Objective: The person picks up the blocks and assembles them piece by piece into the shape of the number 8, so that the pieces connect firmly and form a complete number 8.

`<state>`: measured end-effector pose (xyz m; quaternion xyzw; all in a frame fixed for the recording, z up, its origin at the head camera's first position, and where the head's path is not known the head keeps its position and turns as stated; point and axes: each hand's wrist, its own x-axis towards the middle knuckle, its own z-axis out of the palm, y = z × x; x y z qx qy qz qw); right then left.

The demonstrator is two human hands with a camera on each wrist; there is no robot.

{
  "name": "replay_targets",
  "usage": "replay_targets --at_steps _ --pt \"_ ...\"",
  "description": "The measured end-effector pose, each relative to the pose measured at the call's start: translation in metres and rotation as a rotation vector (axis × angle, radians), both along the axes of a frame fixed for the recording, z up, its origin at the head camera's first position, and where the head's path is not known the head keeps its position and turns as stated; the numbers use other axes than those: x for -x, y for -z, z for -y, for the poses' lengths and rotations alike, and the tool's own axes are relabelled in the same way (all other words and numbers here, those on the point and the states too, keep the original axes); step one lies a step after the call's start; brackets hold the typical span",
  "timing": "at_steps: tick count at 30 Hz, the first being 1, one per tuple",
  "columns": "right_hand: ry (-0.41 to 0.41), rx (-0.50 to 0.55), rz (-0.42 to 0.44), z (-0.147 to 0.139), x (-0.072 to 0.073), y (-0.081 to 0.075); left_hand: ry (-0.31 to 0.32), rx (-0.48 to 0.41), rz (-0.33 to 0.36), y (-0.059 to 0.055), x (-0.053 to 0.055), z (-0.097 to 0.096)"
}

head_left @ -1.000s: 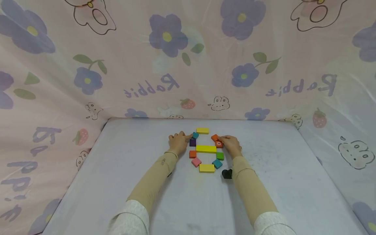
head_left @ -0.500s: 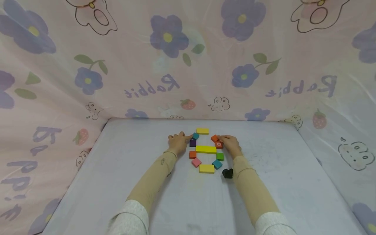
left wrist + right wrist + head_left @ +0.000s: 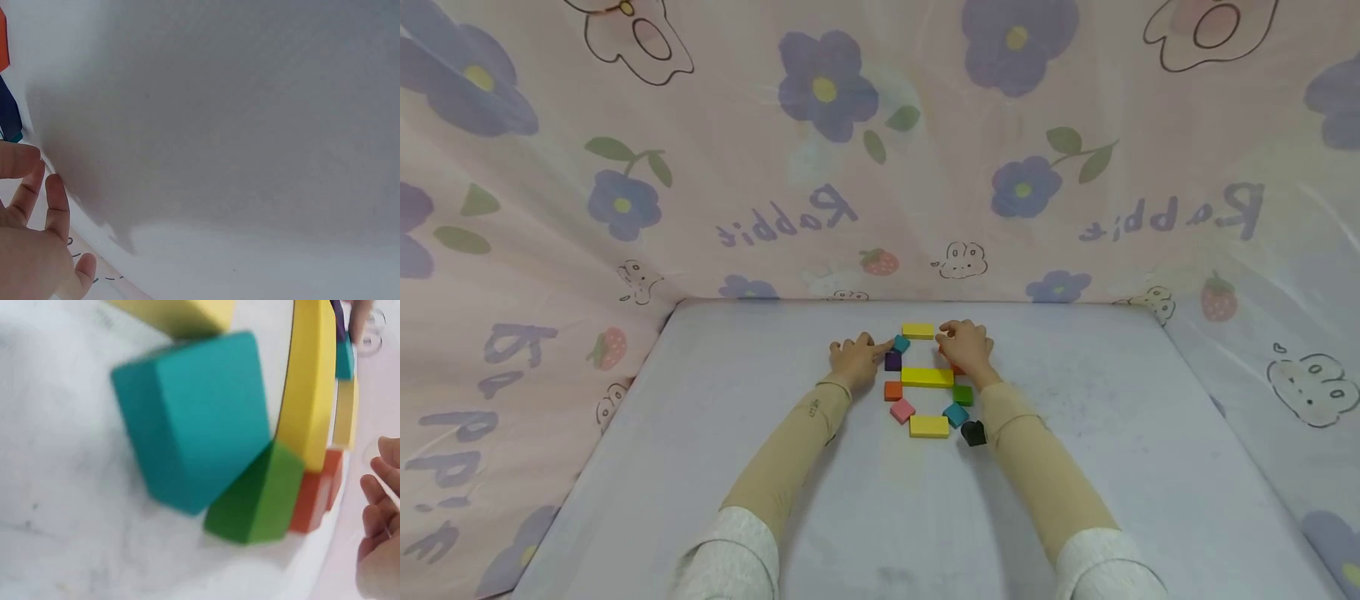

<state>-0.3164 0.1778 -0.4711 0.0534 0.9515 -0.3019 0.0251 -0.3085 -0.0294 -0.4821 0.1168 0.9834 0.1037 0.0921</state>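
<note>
In the head view, my left hand (image 3: 853, 364) reaches in from the left, its extended index finger touching the upper teal block (image 3: 901, 343). Just below is a purple block (image 3: 892, 362). My right hand (image 3: 968, 346) is over the right side, fingers loosely bent near the end of the top yellow block (image 3: 917, 332), and holds nothing. It partly hides the orange blocks (image 3: 957, 371) beneath it. A long yellow block (image 3: 927, 378) lies across the middle. The right wrist view shows the same relaxed hand (image 3: 381, 519) beyond a green block (image 3: 256, 497).
Lower in the ring are an orange block (image 3: 892, 391), a pink block (image 3: 902, 411), another yellow block (image 3: 929, 427), a teal block (image 3: 956, 414) and a green block (image 3: 962, 395). A black heart-shaped piece (image 3: 973, 433) is by the right sleeve. Printed fabric walls (image 3: 880, 167) border the table (image 3: 880, 517).
My right hand has let go of the orange block and moved up and left, over the orange blocks toward the top yellow block. The left hand stays at the teal block.
</note>
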Motion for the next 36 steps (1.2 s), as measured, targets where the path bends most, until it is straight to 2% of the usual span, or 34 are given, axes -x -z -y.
replay_targets --at_steps 3,6,12,17,22,36 --pt "-0.088 -0.107 -0.043 0.011 0.002 -0.003 0.004 0.006 -0.001 0.000 0.001 0.000" --pt "-0.142 -0.207 -0.037 0.019 0.003 -0.002 0.005 0.011 -0.001 0.000 0.002 -0.001" --pt "-0.178 -0.314 0.017 0.023 0.000 0.005 0.010 0.011 0.001 0.001 0.002 -0.002" --pt "-0.169 -0.329 0.052 0.020 -0.006 0.005 0.013 0.005 -0.003 0.002 0.002 -0.002" --pt "-0.173 -0.307 0.053 0.017 -0.008 0.003 0.016 0.007 -0.007 0.003 0.003 -0.002" --pt "-0.227 -0.250 0.056 0.006 -0.011 0.011 0.028 0.021 -0.013 0.004 0.002 0.001"
